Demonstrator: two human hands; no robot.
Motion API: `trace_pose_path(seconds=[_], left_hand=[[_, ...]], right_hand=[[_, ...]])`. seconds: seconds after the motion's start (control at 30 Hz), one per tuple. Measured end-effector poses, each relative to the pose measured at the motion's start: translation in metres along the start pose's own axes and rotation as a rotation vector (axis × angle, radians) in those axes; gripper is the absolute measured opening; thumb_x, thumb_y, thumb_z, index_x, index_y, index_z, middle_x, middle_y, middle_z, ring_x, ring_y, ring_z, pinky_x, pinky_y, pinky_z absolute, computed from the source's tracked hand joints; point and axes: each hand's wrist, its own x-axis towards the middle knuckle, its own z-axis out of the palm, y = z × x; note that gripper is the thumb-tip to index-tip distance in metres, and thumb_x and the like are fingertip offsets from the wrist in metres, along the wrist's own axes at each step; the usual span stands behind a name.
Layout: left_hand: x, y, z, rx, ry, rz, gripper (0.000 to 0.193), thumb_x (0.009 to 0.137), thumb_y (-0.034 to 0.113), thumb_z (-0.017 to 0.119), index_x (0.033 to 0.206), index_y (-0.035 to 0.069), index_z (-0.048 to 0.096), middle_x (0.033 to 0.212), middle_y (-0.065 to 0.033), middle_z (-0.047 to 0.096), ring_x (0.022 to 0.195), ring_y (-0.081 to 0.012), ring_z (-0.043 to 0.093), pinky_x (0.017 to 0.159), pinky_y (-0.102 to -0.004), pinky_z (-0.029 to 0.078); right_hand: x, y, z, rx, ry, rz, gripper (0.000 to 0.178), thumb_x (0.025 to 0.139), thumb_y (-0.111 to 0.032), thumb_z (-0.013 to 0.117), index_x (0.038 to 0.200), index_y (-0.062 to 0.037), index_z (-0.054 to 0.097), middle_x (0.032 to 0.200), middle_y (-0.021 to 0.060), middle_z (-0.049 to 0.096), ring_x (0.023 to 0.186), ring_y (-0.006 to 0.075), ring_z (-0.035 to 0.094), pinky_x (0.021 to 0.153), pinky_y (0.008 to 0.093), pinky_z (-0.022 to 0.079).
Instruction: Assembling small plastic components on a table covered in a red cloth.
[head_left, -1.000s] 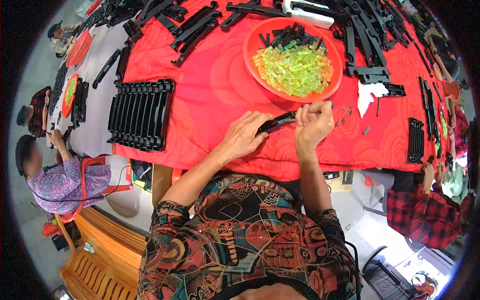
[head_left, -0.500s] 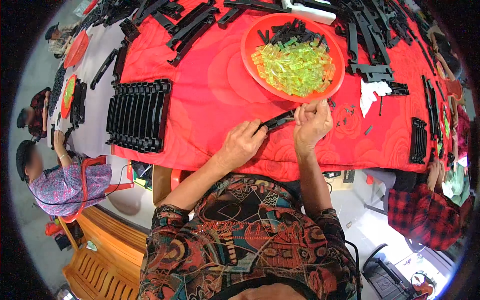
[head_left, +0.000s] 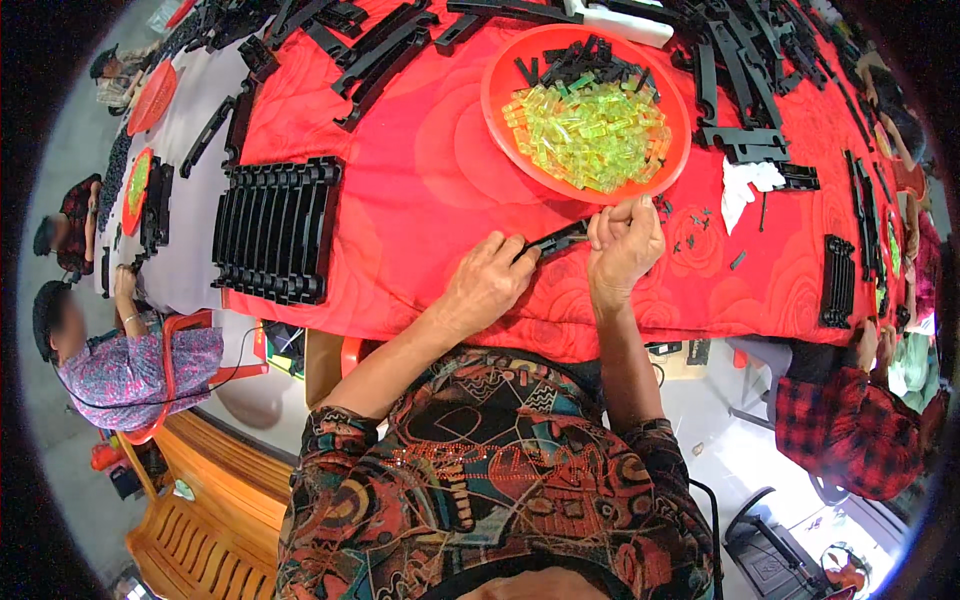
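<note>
My left hand (head_left: 488, 277) is closed on one end of a long black plastic part (head_left: 560, 238), which lies at a slant over the red tablecloth. Beside the part's other end is my right hand (head_left: 627, 245), its fingers curled in with thumb and forefinger pinched together near the bowl's rim. Whatever sits in that pinch is too small to make out. Just beyond the right hand stands a red bowl (head_left: 491, 120) with many clear yellow-green pieces (head_left: 590, 135) and small black pieces (head_left: 590, 65) in it.
A row of black parts (head_left: 275, 230) lies side by side at left. More black parts (head_left: 740, 80) are heaped at the far side. White tissue (head_left: 742, 192) and scattered black bits (head_left: 690, 230) lie to the right. Other people (head_left: 130, 360) sit at both sides, near a wooden bench (head_left: 215, 510).
My left hand's fingers have shifted slightly on the black part. My right hand stays pinched in nearly the same place.
</note>
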Motion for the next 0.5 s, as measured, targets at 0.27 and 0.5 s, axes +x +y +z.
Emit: trace_pose_path(seconds=[0.27, 0.5], left_hand=[[0.005, 0.0, -0.004, -0.036, -0.082, -0.038, 0.031, 0.073, 0.01, 0.064, 0.104, 0.003, 0.063, 0.083, -0.0084, 0.05, 0.079, -0.0255, 0.051, 0.066, -0.0355, 0.05], [0.005, -0.007, -0.007, -0.124, -0.156, 0.093, 0.035, 0.071, 0.009, 0.065, 0.105, 0.003, 0.064, 0.081, -0.0086, 0.049, 0.077, -0.0252, 0.05, 0.067, -0.0344, 0.048]], right_hand=[[-0.006, 0.002, 0.008, 0.1, 0.007, 0.005, 0.037, 0.098, -0.023, 0.042, 0.068, -0.0027, 0.045, 0.05, 0.001, 0.035, 0.037, 0.0079, 0.028, 0.036, 0.0254, 0.026], [-0.013, 0.001, 0.002, 0.025, 0.0, 0.017, 0.038, 0.099, -0.026, 0.041, 0.068, -0.0034, 0.044, 0.054, 0.0018, 0.036, 0.038, 0.008, 0.026, 0.037, 0.0254, 0.024]])
